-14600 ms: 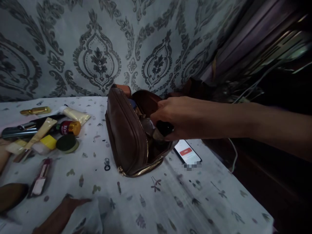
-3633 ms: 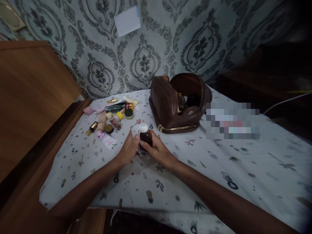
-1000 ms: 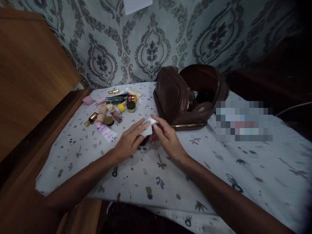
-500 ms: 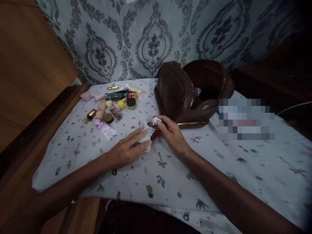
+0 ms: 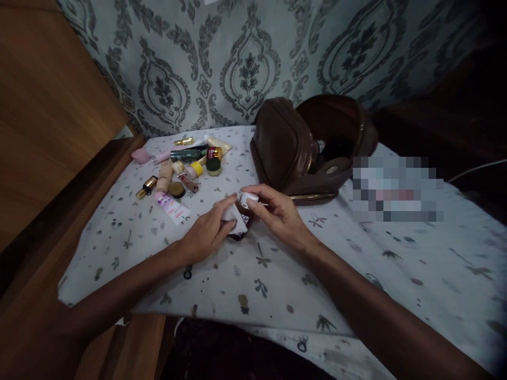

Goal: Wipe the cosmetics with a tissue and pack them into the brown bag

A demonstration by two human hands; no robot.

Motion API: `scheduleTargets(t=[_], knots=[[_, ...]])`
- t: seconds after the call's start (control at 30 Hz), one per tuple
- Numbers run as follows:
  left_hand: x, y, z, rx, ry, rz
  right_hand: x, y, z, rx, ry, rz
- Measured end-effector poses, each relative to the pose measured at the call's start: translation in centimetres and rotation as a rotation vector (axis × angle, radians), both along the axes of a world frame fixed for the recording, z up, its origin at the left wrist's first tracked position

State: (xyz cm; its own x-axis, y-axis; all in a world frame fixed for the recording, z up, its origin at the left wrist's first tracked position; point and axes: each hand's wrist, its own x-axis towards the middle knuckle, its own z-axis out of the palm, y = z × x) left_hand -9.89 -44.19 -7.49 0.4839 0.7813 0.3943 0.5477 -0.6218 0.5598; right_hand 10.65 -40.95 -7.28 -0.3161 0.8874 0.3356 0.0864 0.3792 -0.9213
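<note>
Over the cloth in front of the bag, a small brown bottle (image 5: 240,236) with a white cap and a patterned label is tilted between my two hands. My right hand (image 5: 279,214) pinches it at the white cap (image 5: 249,198). Folded in my left hand (image 5: 208,232) is a white tissue or wipe (image 5: 236,219), pressed against the bottle's side. Fingers and tissue hide much of the bottle. Just behind my hands stands a brown leather bag (image 5: 281,148), unzipped and gaping, with a few dim items inside.
Left of the bag lie several cosmetics: a white-and-purple tube (image 5: 173,208), a dark green bottle (image 5: 185,155), a green-lidded jar (image 5: 213,167) and a pink sponge (image 5: 140,155). A blurred-out patch (image 5: 398,190) covers something at right. A wooden panel (image 5: 59,105) borders the left.
My left hand's fingers have curled from lying flat over the tissue to wrapping it round the bottle. The bottle has turned, and my right hand has shifted slightly left with its cap.
</note>
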Motion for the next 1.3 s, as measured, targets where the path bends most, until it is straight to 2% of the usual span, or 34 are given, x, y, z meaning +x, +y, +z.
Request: scheduleTargets(t=[0.1,0.2,0.37,0.5,0.6,0.73,0.8,1.0,1.17,1.3], knots=[[0.7,0.3,0.5,-0.153,-0.111,0.021,0.0,-0.3,0.2,0.007,-0.010,0.013],[0.9,0.3,0.7,-0.268,-0.114,0.016,0.1,0.1,0.4,-0.020,0.067,-0.034],[0.4,-0.1,0.8,-0.377,-0.161,0.028,0.5,0.8,0.9,-0.043,0.284,-0.169],[0.4,0.0,1.0,-0.422,-0.319,0.026,0.4,0.7,1.4,0.016,0.245,-0.196],[0.7,0.3,1.5,-0.373,-0.329,0.084,0.0,0.4,1.7,0.038,0.136,-0.166],[1.7,0.0,2.5,-0.164,-0.219,0.118,-0.9,0.2,2.2,0.005,0.019,-0.141],[2.2,-0.3,2.7,-0.120,-0.214,0.126,-1.4,0.1,2.2,-0.028,-0.017,-0.156],[1.8,-0.7,1.2,-0.104,-0.143,0.139,-1.9,0.4,1.9,-0.070,-0.005,-0.130],[-0.3,-1.4,-0.3,-0.248,-0.026,0.075,-1.5,1.2,1.6,-0.108,0.035,-0.094],[-1.6,-1.8,-0.6,-0.296,0.002,0.000,-0.8,1.4,1.6,-0.125,0.073,0.026]])
